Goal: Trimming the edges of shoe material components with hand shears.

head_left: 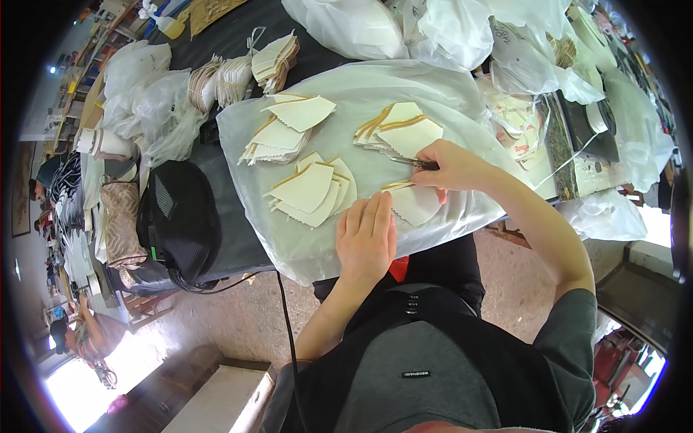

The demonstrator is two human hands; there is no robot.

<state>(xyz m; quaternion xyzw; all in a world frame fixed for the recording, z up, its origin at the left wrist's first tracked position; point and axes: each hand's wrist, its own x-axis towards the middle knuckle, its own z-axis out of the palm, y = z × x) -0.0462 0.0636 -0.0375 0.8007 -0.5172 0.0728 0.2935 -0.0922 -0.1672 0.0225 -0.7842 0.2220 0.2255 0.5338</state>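
My left hand [366, 234] lies flat, fingers stretched out, against the left side of a cream fan-shaped piece [417, 206] with a yellowish upper edge. My right hand [449, 167] is closed round a small dark-handled tool [424, 164], whose thin metal tip points left above that piece. Whether the tool is scissors or snips I cannot tell. Further cream pieces lie in overlapping fans: one stack [401, 130] just beyond my right hand, another [314, 189] left of my hands, and a third [287, 126] at the far left. Many of them have yellow-brown edges.
A translucent plastic sheet [245, 195] covers the work surface under the pieces. Tied bundles of cream pieces [234, 79] stand at the back left. A black mesh-backed object [184, 216] sits left, and a black cable [283, 310] hangs down. Stuffed plastic bags [447, 32] line the back.
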